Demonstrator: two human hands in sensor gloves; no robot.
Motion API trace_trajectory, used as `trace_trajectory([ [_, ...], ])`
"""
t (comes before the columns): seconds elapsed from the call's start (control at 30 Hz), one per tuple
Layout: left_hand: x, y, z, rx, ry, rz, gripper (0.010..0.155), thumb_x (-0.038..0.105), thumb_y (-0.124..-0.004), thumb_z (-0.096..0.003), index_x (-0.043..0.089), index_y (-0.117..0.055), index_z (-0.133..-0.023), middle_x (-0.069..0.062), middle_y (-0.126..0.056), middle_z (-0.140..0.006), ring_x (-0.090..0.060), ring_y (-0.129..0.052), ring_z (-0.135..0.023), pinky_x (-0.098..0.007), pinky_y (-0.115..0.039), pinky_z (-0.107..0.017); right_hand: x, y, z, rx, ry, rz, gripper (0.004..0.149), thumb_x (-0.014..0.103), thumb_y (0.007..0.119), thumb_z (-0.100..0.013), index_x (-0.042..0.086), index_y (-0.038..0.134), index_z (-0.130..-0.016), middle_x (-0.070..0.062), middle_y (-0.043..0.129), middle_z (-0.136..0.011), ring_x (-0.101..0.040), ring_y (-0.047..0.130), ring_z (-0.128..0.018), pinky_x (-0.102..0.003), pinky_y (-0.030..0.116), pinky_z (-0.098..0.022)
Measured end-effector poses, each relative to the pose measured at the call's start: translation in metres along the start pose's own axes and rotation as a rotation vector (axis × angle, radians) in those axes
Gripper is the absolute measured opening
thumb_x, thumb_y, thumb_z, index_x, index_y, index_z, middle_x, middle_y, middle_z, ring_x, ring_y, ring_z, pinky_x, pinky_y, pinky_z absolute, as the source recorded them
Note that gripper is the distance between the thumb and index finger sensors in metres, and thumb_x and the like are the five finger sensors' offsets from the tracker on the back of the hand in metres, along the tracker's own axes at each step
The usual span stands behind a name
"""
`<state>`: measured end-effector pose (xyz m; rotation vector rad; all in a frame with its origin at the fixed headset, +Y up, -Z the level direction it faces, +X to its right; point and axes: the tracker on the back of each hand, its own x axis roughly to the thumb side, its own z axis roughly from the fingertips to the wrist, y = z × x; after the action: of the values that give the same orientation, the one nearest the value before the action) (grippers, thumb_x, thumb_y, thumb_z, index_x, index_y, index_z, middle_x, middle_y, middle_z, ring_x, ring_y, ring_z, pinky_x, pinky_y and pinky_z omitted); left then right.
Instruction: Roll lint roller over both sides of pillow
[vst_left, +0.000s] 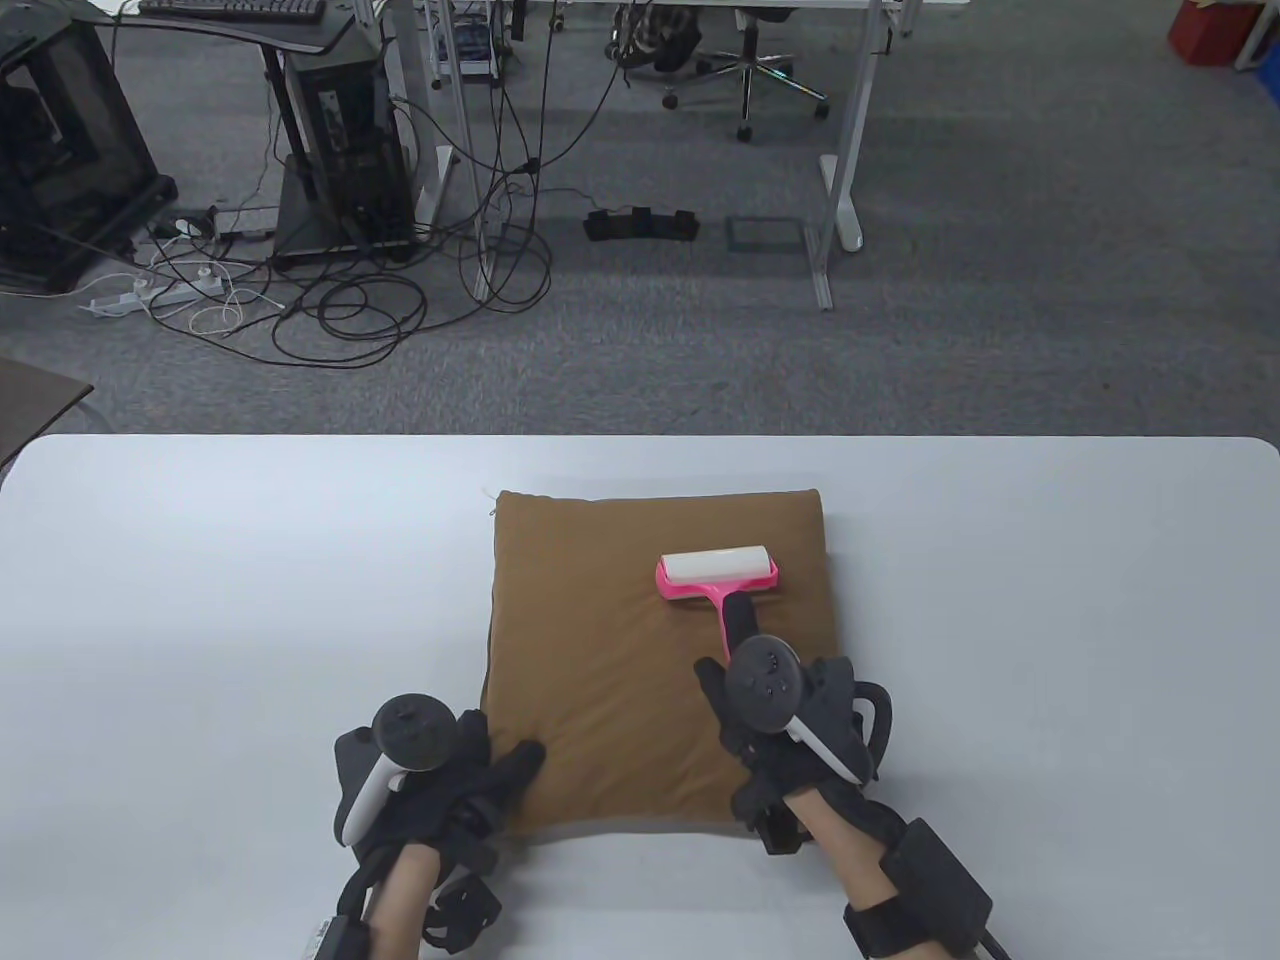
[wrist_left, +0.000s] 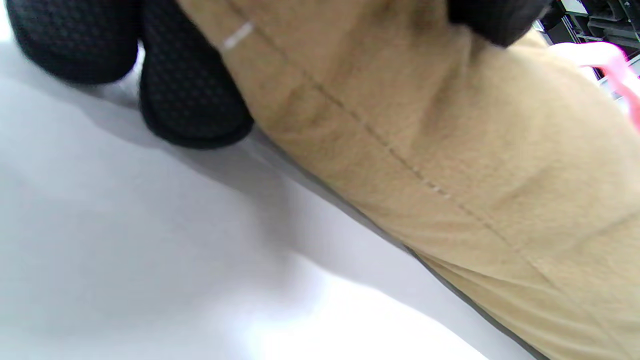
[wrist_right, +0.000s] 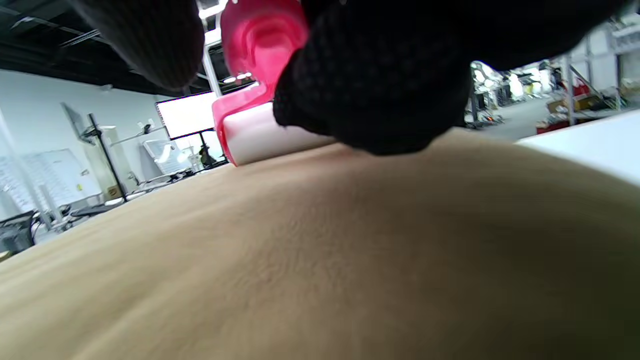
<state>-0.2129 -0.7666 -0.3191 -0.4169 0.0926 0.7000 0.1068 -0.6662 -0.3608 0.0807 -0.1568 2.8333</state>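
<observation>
A brown square pillow (vst_left: 620, 650) lies flat on the white table (vst_left: 200, 600). A pink lint roller (vst_left: 716, 575) with a white roll rests on the pillow's right half. My right hand (vst_left: 775, 700) grips its pink handle, one finger stretched along it. In the right wrist view the roller (wrist_right: 255, 120) sits on the pillow (wrist_right: 320, 260) just beyond my fingers (wrist_right: 370, 95). My left hand (vst_left: 450, 770) rests on the pillow's near left corner, fingers on the fabric. In the left wrist view the fingertips (wrist_left: 190, 95) touch the table beside the pillow's seam (wrist_left: 425, 165).
The table's far edge (vst_left: 640, 437) lies beyond the pillow. Past it is grey carpet with cables (vst_left: 330, 300), desk legs (vst_left: 840, 160) and an office chair (vst_left: 745, 60).
</observation>
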Motion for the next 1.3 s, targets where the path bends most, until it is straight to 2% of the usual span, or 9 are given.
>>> trace_trajectory([
  [0.1,0.000,0.001,-0.002,-0.016,0.003,-0.005,0.097,0.070,-0.063,-0.0462,0.004,-0.032,-0.110,-0.018,-0.082,-0.084,-0.028,-0.100,-0.043,-0.055,-0.078,-0.042,0.002,0.003,-0.019,-0.019,0.029,-0.018,0.064,0.050,0.064,-0.061,0.024,0.040,-0.113,-0.014,0.095,-0.066,-0.021,0.098,-0.024,-0.041,0.084,-0.017],
  [0.3,0.000,0.002,-0.005,-0.039,0.009,0.003,0.097,0.070,-0.063,-0.0460,0.004,-0.032,-0.110,-0.018,-0.082,-0.084,-0.028,-0.100,-0.043,-0.055,-0.078,-0.042,0.011,0.011,-0.058,0.047,0.102,-0.044,0.066,0.051,0.062,-0.061,0.024,0.035,-0.114,-0.017,0.092,-0.071,-0.022,0.097,-0.026,-0.042,0.083,-0.018],
  [0.5,0.000,0.003,-0.006,-0.047,0.011,0.004,0.097,0.070,-0.063,-0.0461,0.004,-0.032,-0.110,-0.018,-0.082,-0.084,-0.028,-0.100,-0.043,-0.055,-0.078,-0.042,0.018,0.016,-0.070,0.068,0.099,-0.041,0.066,0.049,0.062,-0.061,0.022,0.034,-0.114,-0.016,0.092,-0.069,-0.022,0.097,-0.024,-0.042,0.083,-0.017],
  [0.77,0.000,0.004,-0.006,-0.046,0.010,0.004,0.098,0.070,-0.064,-0.0460,0.004,-0.032,-0.110,-0.018,-0.082,-0.084,-0.028,-0.100,-0.044,-0.056,-0.078,-0.043,0.016,0.004,-0.045,0.066,0.003,-0.002,0.066,0.046,0.065,-0.061,0.014,0.040,-0.113,-0.010,0.098,-0.052,-0.021,0.098,-0.020,-0.042,0.083,-0.015],
  [1.03,-0.001,0.003,-0.006,-0.037,0.007,0.001,0.097,0.070,-0.063,-0.0460,0.004,-0.032,-0.111,-0.018,-0.082,-0.085,-0.029,-0.100,-0.044,-0.056,-0.078,-0.043,0.003,-0.025,0.008,0.079,-0.101,-0.006,0.063,0.046,0.067,-0.061,0.011,0.050,-0.110,-0.008,0.100,-0.040,-0.021,0.099,-0.016,-0.042,0.084,-0.012],
  [1.3,-0.002,0.001,-0.004,-0.033,0.005,0.001,0.097,0.070,-0.063,-0.0459,0.005,-0.031,-0.111,-0.018,-0.081,-0.086,-0.030,-0.099,-0.046,-0.056,-0.077,-0.044,-0.019,-0.045,0.059,0.089,-0.148,-0.003,0.057,0.045,0.068,-0.061,0.010,0.062,-0.106,-0.006,0.102,-0.030,-0.020,0.100,-0.010,-0.042,0.085,-0.009],
])
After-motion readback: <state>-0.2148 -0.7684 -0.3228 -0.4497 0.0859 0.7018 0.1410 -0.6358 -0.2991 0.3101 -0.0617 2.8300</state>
